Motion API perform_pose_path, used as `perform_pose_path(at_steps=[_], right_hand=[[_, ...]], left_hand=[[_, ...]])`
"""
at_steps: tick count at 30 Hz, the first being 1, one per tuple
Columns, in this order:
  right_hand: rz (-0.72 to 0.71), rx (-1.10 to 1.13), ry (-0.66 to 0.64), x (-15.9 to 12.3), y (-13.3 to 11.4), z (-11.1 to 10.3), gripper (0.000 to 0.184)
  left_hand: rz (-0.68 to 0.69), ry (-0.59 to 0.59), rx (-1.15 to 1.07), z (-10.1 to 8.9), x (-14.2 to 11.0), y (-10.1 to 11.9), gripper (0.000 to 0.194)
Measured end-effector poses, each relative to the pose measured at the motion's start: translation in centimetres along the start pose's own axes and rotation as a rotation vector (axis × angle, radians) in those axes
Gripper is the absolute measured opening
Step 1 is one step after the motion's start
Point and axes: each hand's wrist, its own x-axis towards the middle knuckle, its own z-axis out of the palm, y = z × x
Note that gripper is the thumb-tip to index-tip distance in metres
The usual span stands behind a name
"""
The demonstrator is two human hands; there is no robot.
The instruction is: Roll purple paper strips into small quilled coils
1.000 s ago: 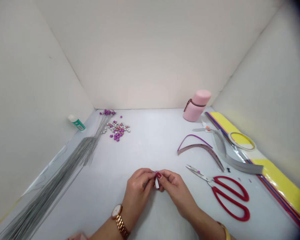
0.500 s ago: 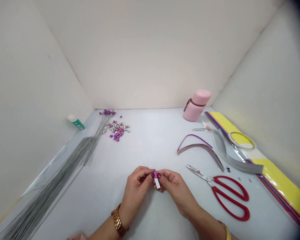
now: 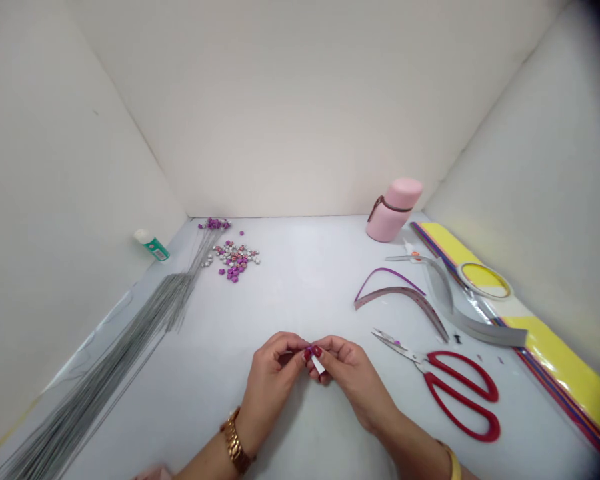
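Observation:
Between my fingertips is a small purple-and-white paper strip (image 3: 319, 365), its white end sticking out toward me and its purple part mostly covered. My left hand (image 3: 279, 365) pinches it from the left with thumb and forefinger. From the right, my right hand (image 3: 349, 368) pinches the same strip, thumb on top. To the right of my hands lie red-handled scissors (image 3: 425, 365), blades slightly apart, with a tiny purple scrap on them. A thin purple paper strip (image 3: 390, 271) curves beyond them, touching a bundle of mauve strips (image 3: 405, 291).
At the left lies a long bundle of grey wires (image 3: 130, 343), beside small purple and silver paper stars (image 3: 236, 260) and a glue stick (image 3: 153, 245). A pink flask (image 3: 393, 210) stands at the back right. Grey strips (image 3: 485, 330), a tape roll (image 3: 485, 280) and yellow sheets (image 3: 560, 360) lie right.
The paper strip has turned slightly between my fingers, and its white end now points more to the right. Less of its purple part shows. Both hands stay in nearly the same place.

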Motion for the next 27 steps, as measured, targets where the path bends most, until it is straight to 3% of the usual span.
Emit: perform_pose_path(at_steps=[3, 9, 17, 27], right_hand=[[0.006, -0.055, 0.002, -0.03, 0.13, -0.18, 0.014], [0.017, -0.138, 0.011, -0.18, -0.05, -0.25, 0.009], [0.041, -0.142, 0.032, 0.06, 0.04, -0.34, 0.01], [0.079, -0.103, -0.042, 0.06, 0.05, -0.78, 0.019]], left_hand=[[-0.098, 0.023, -0.038, -0.04, 0.12, -0.05, 0.008], [-0.163, 0.03, -0.065, -0.09, 0.45, -0.27, 0.011], [-0.189, 0.017, -0.085, -0.04, 0.29, -0.18, 0.011], [-0.191, -0.019, -0.08, -0.25, 0.31, 0.17, 0.013]])
